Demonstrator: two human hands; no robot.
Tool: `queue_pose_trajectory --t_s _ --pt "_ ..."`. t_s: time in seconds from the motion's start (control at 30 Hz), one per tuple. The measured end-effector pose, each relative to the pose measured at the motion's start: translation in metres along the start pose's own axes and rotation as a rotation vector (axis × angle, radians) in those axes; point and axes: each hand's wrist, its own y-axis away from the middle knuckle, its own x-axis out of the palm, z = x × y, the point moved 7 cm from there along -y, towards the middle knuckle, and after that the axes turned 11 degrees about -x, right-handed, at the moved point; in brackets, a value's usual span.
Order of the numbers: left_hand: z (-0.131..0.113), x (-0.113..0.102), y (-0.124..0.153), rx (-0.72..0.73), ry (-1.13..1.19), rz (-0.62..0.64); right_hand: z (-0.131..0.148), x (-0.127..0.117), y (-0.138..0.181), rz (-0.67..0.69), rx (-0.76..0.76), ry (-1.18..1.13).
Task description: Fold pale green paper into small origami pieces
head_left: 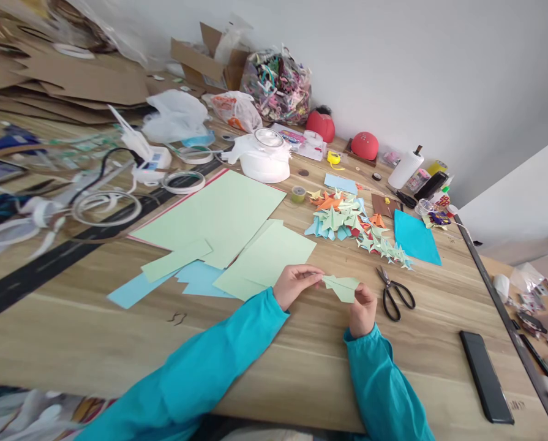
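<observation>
A small folded piece of light green paper (342, 286) is held above the table between my two hands. My left hand (296, 283) pinches its left tip between thumb and fingers. The right edge of the paper is gripped by my right hand (364, 309), its fingers curled in. To the right of that hand lie black-handled scissors (395, 293), blades pointing away. Beyond the hands sits a heap of folded paper stars (335, 215) in green, blue and orange. Loose light green sheets (274, 254) lie left of my left hand, with blue paper strips (138, 291) beside them.
A black phone (487, 376) lies near the right edge. A turquoise sheet (416, 237) is beyond the scissors. Tape rolls (184, 182), cables and a white power strip (152, 165) crowd the left. Bags, a cardboard box (200, 61) and red pincushion-like domes (364, 145) line the wall.
</observation>
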Motion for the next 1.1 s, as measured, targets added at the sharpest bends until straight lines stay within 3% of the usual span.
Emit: queue_pose_trajectory --t_s 0.43,0.67,0.73,0.87,1.0,1.1 --pt "0.004 -0.012 -0.006 -0.032 0.149 -0.122 -0.002 0.0 0.005 0.112 -0.037 0.384" --pt "0.01 -0.012 -0.01 -0.104 0.19 -0.145 0.0 -0.027 -0.01 -0.165 -0.07 0.551" --pt "0.009 -0.011 -0.011 -0.1 0.182 -0.153 0.001 -0.036 -0.019 -0.263 -0.079 0.603" --pt "0.006 -0.01 -0.013 -0.073 0.143 -0.156 0.002 -0.029 -0.057 -0.297 -0.097 0.642" --pt "0.004 -0.01 -0.013 -0.047 0.102 -0.161 -0.002 -0.006 -0.109 -0.283 -0.102 0.64" --pt "0.001 -0.012 -0.013 -0.035 0.09 -0.168 -0.016 0.011 -0.134 -0.195 -0.051 0.612"
